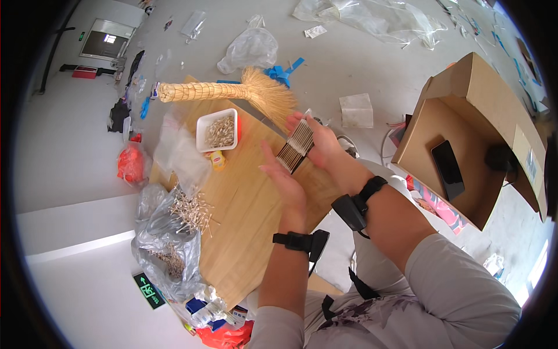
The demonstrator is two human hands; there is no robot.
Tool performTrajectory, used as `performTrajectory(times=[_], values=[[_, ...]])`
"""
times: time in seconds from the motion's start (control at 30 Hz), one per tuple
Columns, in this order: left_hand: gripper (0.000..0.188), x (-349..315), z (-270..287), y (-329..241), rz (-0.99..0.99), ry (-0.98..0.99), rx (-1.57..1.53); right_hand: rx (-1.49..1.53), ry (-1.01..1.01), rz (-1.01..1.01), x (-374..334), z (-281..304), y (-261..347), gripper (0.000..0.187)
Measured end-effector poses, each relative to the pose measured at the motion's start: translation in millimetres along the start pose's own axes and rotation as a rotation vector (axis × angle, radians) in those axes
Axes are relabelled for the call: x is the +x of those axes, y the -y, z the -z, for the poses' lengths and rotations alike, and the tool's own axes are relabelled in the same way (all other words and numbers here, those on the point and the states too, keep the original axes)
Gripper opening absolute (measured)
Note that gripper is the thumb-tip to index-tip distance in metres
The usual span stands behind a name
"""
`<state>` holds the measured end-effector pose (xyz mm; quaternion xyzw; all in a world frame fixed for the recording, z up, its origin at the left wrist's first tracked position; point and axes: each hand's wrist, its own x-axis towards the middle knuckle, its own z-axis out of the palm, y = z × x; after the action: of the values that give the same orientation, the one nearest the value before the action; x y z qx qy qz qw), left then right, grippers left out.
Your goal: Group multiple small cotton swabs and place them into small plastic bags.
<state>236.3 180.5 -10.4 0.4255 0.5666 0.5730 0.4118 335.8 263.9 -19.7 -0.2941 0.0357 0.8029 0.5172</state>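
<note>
My right hand [325, 145] is closed around a flat, clear-looking pack of thin sticks [297, 142], set side by side in a row and dark at the near end. They look like cotton swabs. Close to the pack's lower left edge, my left hand [286, 185] is open, palm up with its fingers stretched out. Whether it touches the pack I cannot tell. Beyond both hands, a white tub [200, 131] full of loose cotton swabs [221, 132] stands on the wooden table [244, 221]. A small yellow packet [218, 160] lies against the tub.
A straw hand broom [203, 91] lies across the table's far end. Along the left edge are clear plastic bags [183, 151], a heap of loose swabs [193, 210] and a grey plastic bag [152, 244]. At right, an open cardboard box [465, 116] holds a black phone [448, 170]. Plastic litters the floor.
</note>
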Motion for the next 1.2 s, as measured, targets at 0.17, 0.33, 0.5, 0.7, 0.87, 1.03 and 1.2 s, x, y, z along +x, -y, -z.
performTrajectory(times=[0.17, 0.33, 0.5, 0.7, 0.87, 1.03, 1.2], values=[[0.091, 1.3, -9.9, -5.3, 0.017, -0.02, -0.03, -0.005, 0.034, -0.013, -3.4, -2.4, 2.1, 0.039], [0.094, 7.4, -16.2, -2.9, -0.042, -0.021, -0.157, -0.05, 0.056, 0.018, -4.3, -3.3, 0.5, 0.034], [0.097, 9.4, -26.2, -4.0, -0.037, 0.004, -0.241, -0.073, 0.067, 0.052, -0.5, 2.4, -2.1, 0.034], [0.099, 12.7, -40.9, -5.0, -0.055, 0.022, -0.295, -0.054, 0.06, 0.057, 0.0, 2.1, -5.1, 0.034], [0.099, 15.4, -38.7, -3.3, -0.066, -0.003, -0.34, -0.066, 0.084, 0.068, -0.9, 0.3, -6.4, 0.032], [0.093, 2.5, -27.9, -0.6, -0.085, -0.094, -0.149, 0.039, 0.038, -0.028, 2.0, 4.5, 2.9, 0.03], [0.084, -22.6, -28.3, -11.2, -0.035, -0.101, -0.153, 0.073, -0.025, -0.005, -6.7, 7.2, 7.4, 0.034]])
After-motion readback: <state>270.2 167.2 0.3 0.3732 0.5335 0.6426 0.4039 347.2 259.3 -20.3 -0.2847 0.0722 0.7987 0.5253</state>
